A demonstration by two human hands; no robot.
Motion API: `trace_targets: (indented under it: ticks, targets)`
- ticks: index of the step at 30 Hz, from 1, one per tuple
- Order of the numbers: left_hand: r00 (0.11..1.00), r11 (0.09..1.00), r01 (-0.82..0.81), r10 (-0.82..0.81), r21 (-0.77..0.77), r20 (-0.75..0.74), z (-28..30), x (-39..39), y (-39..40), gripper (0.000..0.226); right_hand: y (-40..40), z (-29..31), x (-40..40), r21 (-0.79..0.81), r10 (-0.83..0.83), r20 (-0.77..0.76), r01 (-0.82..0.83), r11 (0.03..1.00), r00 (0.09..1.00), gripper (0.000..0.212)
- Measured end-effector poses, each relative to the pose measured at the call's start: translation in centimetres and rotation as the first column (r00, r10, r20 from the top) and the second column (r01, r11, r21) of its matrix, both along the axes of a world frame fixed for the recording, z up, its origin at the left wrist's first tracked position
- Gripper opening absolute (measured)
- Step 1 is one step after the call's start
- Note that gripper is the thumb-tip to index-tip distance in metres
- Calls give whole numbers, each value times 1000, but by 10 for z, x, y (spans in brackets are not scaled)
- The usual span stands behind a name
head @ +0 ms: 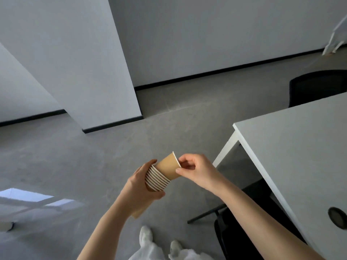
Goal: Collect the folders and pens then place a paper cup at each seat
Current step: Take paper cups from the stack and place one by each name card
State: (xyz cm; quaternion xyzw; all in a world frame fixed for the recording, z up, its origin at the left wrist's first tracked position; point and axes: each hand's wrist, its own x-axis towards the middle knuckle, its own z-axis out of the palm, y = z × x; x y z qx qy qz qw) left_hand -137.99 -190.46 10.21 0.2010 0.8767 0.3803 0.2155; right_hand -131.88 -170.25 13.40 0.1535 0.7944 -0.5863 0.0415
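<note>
A stack of brown paper cups (156, 180) with white rims lies sideways in my left hand (139, 186), which wraps around it from the left. The top cup (168, 166) sticks out of the stack toward the upper right. My right hand (195, 170) pinches this cup's white rim between thumb and fingers. Both hands are above the floor, left of the white table (293, 147). No folders or pens are in view.
A black chair (317, 87) stands at the table's far side, and another black chair (244, 222) is tucked under its near edge. A round cable hole (337, 215) sits in the tabletop. A white pillar (105, 72) rises ahead on the grey floor.
</note>
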Motion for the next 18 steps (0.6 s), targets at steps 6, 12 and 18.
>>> trace_targets:
  ticks: [6, 12, 18]
  targets:
    - [997, 997, 73, -73, -1, 20, -13, -104, 22, 94, 19, -8, -84, 35, -117, 6, 117, 992, 993, 23]
    - [984, 984, 176, -176, -34, -1, -8, -222, 45, 95, 39, -11, -178, 88, -239, 19, 237, 968, 971, 22]
    - [970, 970, 241, -241, -40, 0, -2, -318, 84, 93, 67, -7, -251, 142, -400, -21, 399, 906, 916, 21]
